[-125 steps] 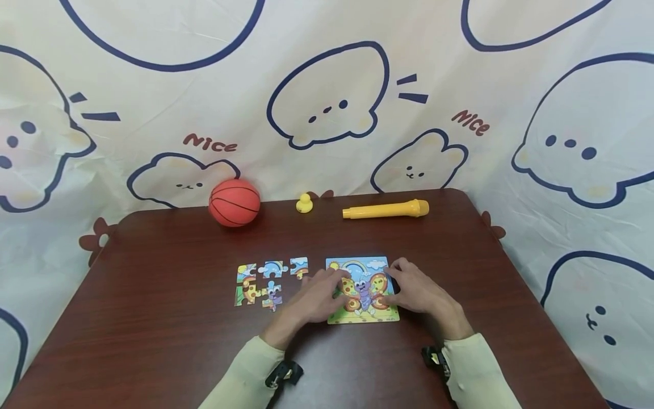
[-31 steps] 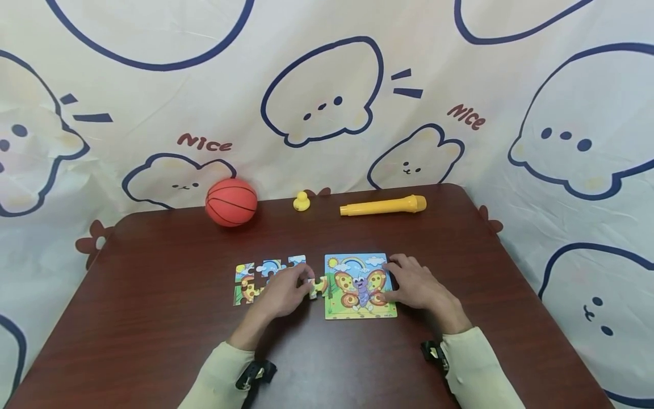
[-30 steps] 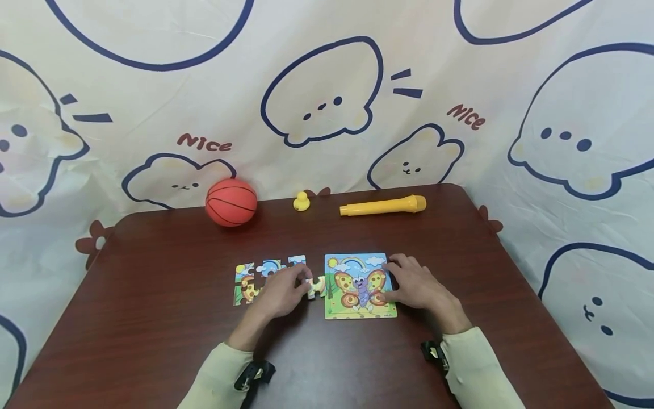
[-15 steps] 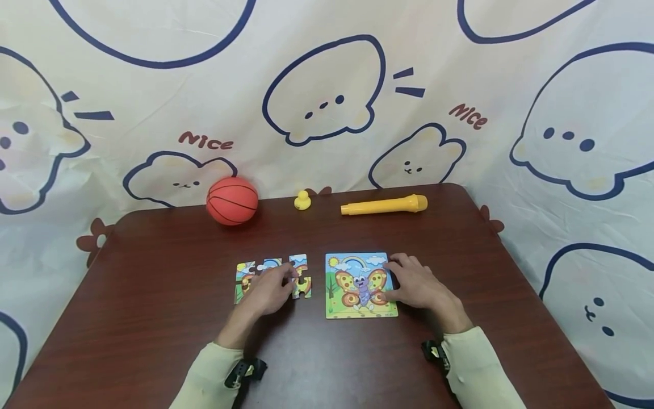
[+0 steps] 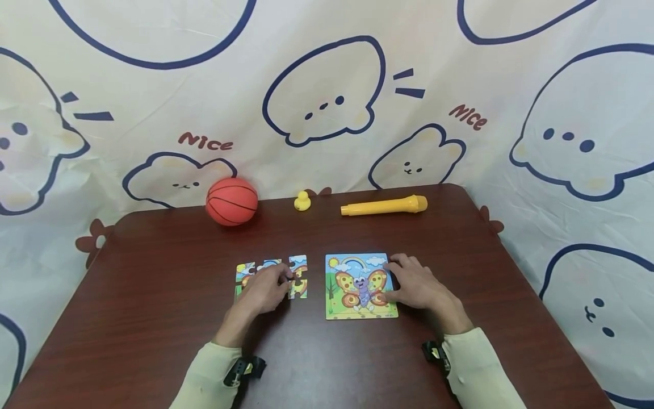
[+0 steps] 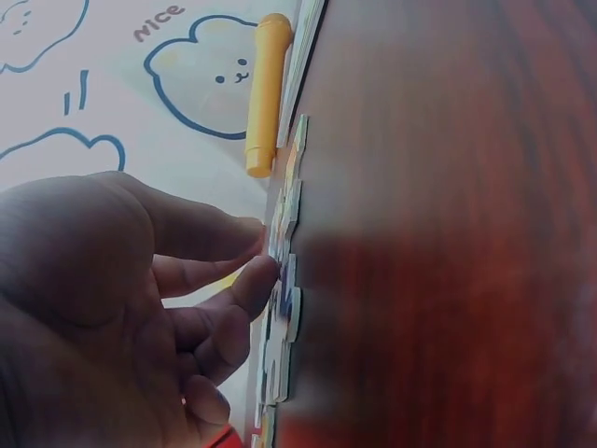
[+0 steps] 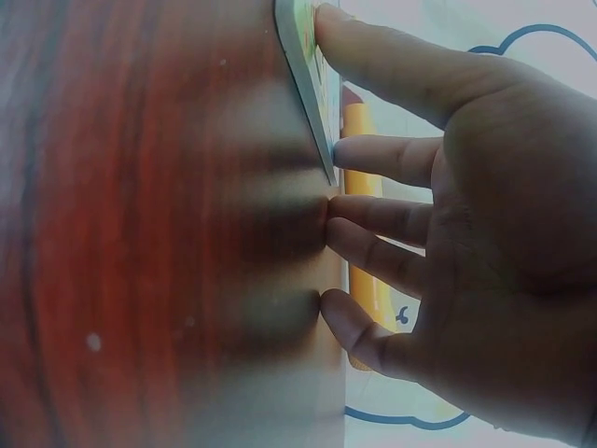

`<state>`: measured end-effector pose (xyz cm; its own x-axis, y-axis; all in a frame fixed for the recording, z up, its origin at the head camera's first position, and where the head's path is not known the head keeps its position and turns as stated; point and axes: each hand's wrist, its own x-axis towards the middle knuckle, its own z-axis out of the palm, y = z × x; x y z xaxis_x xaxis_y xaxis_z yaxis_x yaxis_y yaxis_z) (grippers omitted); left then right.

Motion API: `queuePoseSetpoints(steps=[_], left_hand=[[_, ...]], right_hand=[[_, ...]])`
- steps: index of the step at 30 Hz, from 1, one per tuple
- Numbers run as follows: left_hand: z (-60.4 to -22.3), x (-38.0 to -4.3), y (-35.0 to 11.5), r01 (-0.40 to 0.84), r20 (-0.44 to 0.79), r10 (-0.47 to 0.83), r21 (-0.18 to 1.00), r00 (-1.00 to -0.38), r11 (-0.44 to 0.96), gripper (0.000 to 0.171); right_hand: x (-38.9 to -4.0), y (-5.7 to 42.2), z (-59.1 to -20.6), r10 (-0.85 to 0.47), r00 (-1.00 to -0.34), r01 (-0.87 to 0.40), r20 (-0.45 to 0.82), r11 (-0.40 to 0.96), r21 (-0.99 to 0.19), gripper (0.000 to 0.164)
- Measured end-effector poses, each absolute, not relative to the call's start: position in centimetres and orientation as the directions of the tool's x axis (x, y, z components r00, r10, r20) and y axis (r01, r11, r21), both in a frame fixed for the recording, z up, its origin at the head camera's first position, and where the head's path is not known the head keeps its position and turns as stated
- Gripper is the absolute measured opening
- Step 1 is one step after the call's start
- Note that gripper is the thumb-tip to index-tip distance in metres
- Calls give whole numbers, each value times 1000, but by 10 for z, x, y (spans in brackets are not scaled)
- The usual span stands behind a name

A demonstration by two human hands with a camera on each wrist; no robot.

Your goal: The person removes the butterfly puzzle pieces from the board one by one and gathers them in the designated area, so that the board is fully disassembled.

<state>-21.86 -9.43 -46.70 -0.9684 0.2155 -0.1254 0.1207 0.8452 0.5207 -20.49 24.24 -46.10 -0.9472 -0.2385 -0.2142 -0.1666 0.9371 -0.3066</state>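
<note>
My left hand [image 5: 265, 288] is over the loose puzzle pieces, its thumb and fingertips pinching close at the left edge of a jigsaw piece [image 5: 298, 289] just below the top-right cloud piece [image 5: 298, 261]. The hand partly covers the other pieces; a sun piece [image 5: 244, 270] and a rainbow piece [image 5: 271, 263] show past it. In the left wrist view the loose pieces [image 6: 280, 350] lie flat in a line at the fingertips. My right hand [image 5: 419, 287] rests with spread fingers at the right edge of the butterfly puzzle board [image 5: 336, 311], its thumb [image 7: 345, 33] touching the board.
Along the back of the brown table [image 5: 153, 341] are a red basketball [image 5: 231, 201], a small yellow duck [image 5: 302, 201] and a yellow toy microphone [image 5: 383, 205]. A printed white cloth [image 5: 317, 74] hangs behind and beside the table.
The left hand has left the board and moved left with a jigsaw piece, which now lies below the cloud piece. In the last half second it shifted slightly further left. The right hand stays put.
</note>
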Motion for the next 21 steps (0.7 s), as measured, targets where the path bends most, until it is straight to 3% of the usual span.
queuePoseSetpoints(steps=[9, 21], left_hand=[[-464, -212, -77, 194, -52, 260, 531, -964, 825, 12], [-462, -194, -48, 313, -46, 385, 499, -922, 808, 24]], right_hand=[[-204, 245, -462, -235, -946, -160, -223, 937, -310, 74], [-204, 243, -461, -248, -944, -172, -219, 933, -315, 75]])
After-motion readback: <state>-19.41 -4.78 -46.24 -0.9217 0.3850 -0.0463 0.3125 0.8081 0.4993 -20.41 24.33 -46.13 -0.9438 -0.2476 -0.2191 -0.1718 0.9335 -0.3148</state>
